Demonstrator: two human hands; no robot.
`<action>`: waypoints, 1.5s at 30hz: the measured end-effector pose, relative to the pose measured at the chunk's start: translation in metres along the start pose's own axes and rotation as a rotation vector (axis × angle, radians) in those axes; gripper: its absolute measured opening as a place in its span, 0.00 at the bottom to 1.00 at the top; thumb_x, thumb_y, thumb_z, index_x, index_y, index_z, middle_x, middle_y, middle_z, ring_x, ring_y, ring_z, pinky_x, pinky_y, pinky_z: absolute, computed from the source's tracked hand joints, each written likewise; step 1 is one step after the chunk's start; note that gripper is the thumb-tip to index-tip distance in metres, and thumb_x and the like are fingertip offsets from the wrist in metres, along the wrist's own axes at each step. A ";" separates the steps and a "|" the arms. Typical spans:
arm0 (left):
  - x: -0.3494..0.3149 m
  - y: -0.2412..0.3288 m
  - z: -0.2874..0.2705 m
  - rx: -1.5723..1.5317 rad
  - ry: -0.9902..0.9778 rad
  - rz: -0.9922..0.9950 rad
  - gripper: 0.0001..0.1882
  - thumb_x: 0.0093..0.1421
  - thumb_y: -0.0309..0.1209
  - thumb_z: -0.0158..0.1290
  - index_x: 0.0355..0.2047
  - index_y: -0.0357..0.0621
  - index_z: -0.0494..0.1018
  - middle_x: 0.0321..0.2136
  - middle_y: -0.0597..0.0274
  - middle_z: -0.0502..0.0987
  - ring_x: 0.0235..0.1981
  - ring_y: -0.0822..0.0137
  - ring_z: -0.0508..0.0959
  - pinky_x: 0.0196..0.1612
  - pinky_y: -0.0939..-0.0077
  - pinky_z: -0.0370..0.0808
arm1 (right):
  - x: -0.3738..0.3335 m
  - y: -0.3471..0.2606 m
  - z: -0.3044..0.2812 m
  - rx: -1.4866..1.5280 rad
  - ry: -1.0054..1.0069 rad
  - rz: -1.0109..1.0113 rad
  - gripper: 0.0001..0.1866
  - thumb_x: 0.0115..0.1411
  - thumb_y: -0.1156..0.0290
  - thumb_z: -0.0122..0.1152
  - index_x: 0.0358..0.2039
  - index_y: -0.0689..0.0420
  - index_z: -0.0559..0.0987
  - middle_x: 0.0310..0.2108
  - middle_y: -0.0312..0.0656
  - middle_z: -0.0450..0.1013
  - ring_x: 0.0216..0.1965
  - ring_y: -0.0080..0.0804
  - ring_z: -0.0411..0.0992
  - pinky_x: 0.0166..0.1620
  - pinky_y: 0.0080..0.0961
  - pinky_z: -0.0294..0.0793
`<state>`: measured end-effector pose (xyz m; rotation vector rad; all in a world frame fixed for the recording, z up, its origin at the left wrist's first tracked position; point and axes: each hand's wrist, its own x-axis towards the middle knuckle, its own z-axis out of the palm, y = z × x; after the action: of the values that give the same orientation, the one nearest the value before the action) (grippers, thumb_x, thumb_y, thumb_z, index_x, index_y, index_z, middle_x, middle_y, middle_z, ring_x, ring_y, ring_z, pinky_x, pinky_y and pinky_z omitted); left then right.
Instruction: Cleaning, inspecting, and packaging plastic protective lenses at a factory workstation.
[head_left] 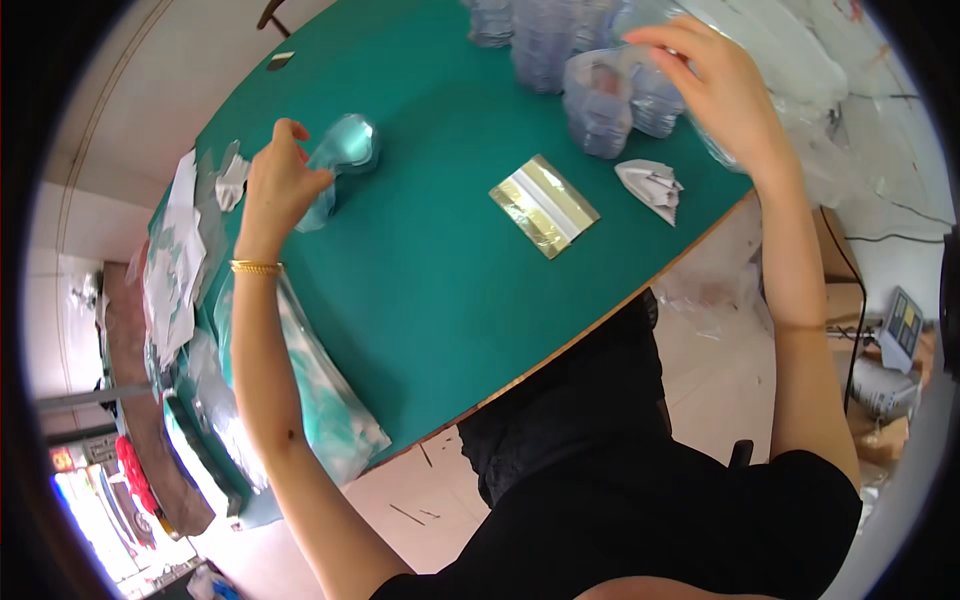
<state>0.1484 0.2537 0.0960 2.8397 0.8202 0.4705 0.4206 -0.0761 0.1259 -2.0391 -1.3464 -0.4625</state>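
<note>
Beside a clear plastic blister shell (pixel 352 143) on the green table, my left hand (pixel 277 190) has its fingers apart. The thumb reaches the shell's near edge; whether it touches cannot be told. My right hand (pixel 718 88) hovers over nested stacks of clear plastic shells (pixel 598 105) at the far right. Its thumb and index finger are parted, with nothing plainly between them. Between the hands lies a flat gold foil packet (pixel 545 205) with a pale band. A folded white printed paper (pixel 652 187) rests right of it.
Clear plastic bags (pixel 325 390) and white paper sheets (pixel 180 260) lie along the left side of the green tabletop (pixel 420 300). A small dark-and-pale piece (pixel 281 60) sits at the far left edge. Large clear wrapping (pixel 800 60) bulges behind the right stacks.
</note>
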 end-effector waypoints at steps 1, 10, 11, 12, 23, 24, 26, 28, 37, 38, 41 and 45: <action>0.014 -0.007 0.003 -0.012 0.002 0.018 0.25 0.43 0.25 0.60 0.44 0.38 0.67 0.30 0.48 0.76 0.32 0.48 0.78 0.36 0.59 0.74 | 0.017 0.028 0.007 0.180 0.003 -0.393 0.10 0.58 0.73 0.61 0.40 0.60 0.80 0.35 0.48 0.76 0.39 0.44 0.75 0.44 0.34 0.72; -0.041 0.012 0.001 -0.086 0.130 0.119 0.26 0.52 0.27 0.58 0.53 0.43 0.70 0.44 0.52 0.76 0.43 0.53 0.78 0.45 0.62 0.75 | 0.048 0.026 0.007 -0.140 -0.478 -0.241 0.12 0.50 0.72 0.65 0.36 0.62 0.81 0.31 0.50 0.75 0.37 0.50 0.75 0.43 0.39 0.74; -0.060 0.015 -0.005 -0.135 0.146 0.153 0.25 0.52 0.27 0.59 0.52 0.43 0.71 0.43 0.53 0.76 0.43 0.54 0.78 0.46 0.63 0.74 | 0.052 0.028 0.009 -0.148 -0.513 -0.216 0.12 0.50 0.71 0.65 0.36 0.61 0.81 0.31 0.49 0.75 0.37 0.49 0.75 0.43 0.38 0.74; -0.081 0.020 -0.013 -0.128 0.140 0.134 0.25 0.52 0.27 0.59 0.52 0.43 0.71 0.43 0.53 0.76 0.43 0.54 0.78 0.46 0.63 0.74 | 0.057 0.026 0.011 -0.156 -0.548 -0.190 0.13 0.49 0.69 0.65 0.36 0.61 0.81 0.31 0.48 0.75 0.37 0.47 0.75 0.43 0.37 0.74; -0.217 0.061 0.004 -0.499 0.092 -0.322 0.15 0.56 0.19 0.56 0.45 0.38 0.77 0.33 0.61 0.78 0.31 0.72 0.76 0.37 0.78 0.73 | -0.057 -0.135 0.108 0.157 -0.750 -0.547 0.11 0.50 0.71 0.65 0.33 0.59 0.76 0.32 0.44 0.70 0.37 0.41 0.74 0.40 0.38 0.74; -0.218 0.067 0.013 -0.541 0.070 -0.338 0.14 0.56 0.19 0.56 0.44 0.37 0.77 0.31 0.61 0.77 0.30 0.71 0.76 0.37 0.77 0.73 | -0.072 -0.145 0.121 0.162 -0.696 -0.585 0.09 0.52 0.71 0.64 0.31 0.59 0.76 0.30 0.43 0.70 0.37 0.38 0.74 0.40 0.36 0.74; -0.231 0.071 0.018 -0.520 0.063 -0.357 0.14 0.56 0.19 0.57 0.44 0.37 0.77 0.31 0.61 0.77 0.30 0.71 0.76 0.37 0.76 0.73 | -0.079 -0.146 0.124 0.411 -0.597 -0.428 0.10 0.57 0.68 0.64 0.36 0.59 0.78 0.33 0.42 0.73 0.37 0.38 0.76 0.40 0.33 0.75; -0.249 0.068 0.022 -0.469 0.050 -0.398 0.14 0.55 0.20 0.58 0.44 0.37 0.77 0.32 0.59 0.77 0.33 0.67 0.76 0.40 0.73 0.74 | -0.076 -0.123 0.101 0.460 -0.515 -0.051 0.12 0.60 0.68 0.63 0.42 0.58 0.80 0.38 0.42 0.77 0.38 0.33 0.78 0.42 0.26 0.76; -0.266 0.086 0.042 -0.240 -0.053 -0.326 0.44 0.42 0.38 0.73 0.59 0.41 0.67 0.48 0.53 0.63 0.50 0.52 0.64 0.55 0.59 0.65 | -0.127 0.001 0.069 -0.092 -0.236 0.168 0.12 0.64 0.68 0.59 0.46 0.56 0.81 0.41 0.39 0.77 0.39 0.32 0.75 0.44 0.22 0.72; -0.266 0.087 0.044 -0.256 -0.032 -0.338 0.44 0.41 0.40 0.73 0.58 0.40 0.68 0.47 0.53 0.64 0.49 0.51 0.64 0.56 0.58 0.64 | -0.127 -0.004 0.070 -0.040 -0.237 0.209 0.12 0.64 0.69 0.60 0.46 0.56 0.81 0.42 0.39 0.77 0.40 0.32 0.75 0.44 0.22 0.72; -0.267 0.084 0.048 -0.244 0.006 -0.317 0.43 0.41 0.40 0.73 0.57 0.41 0.69 0.47 0.54 0.64 0.49 0.51 0.65 0.56 0.57 0.63 | -0.124 -0.056 0.078 0.184 -0.219 0.186 0.11 0.63 0.72 0.61 0.45 0.60 0.81 0.42 0.38 0.76 0.41 0.26 0.74 0.43 0.21 0.72; -0.268 0.082 0.052 -0.232 0.057 -0.287 0.38 0.41 0.39 0.73 0.53 0.42 0.73 0.45 0.56 0.66 0.46 0.52 0.66 0.54 0.58 0.65 | -0.124 -0.144 0.108 0.531 -0.459 -0.279 0.16 0.51 0.82 0.67 0.42 0.57 0.82 0.41 0.40 0.75 0.39 0.31 0.76 0.38 0.23 0.77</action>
<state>-0.0083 0.0369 -0.0031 2.4576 1.0856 0.5649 0.2322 -0.0491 0.0179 -1.5657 -1.8037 0.2559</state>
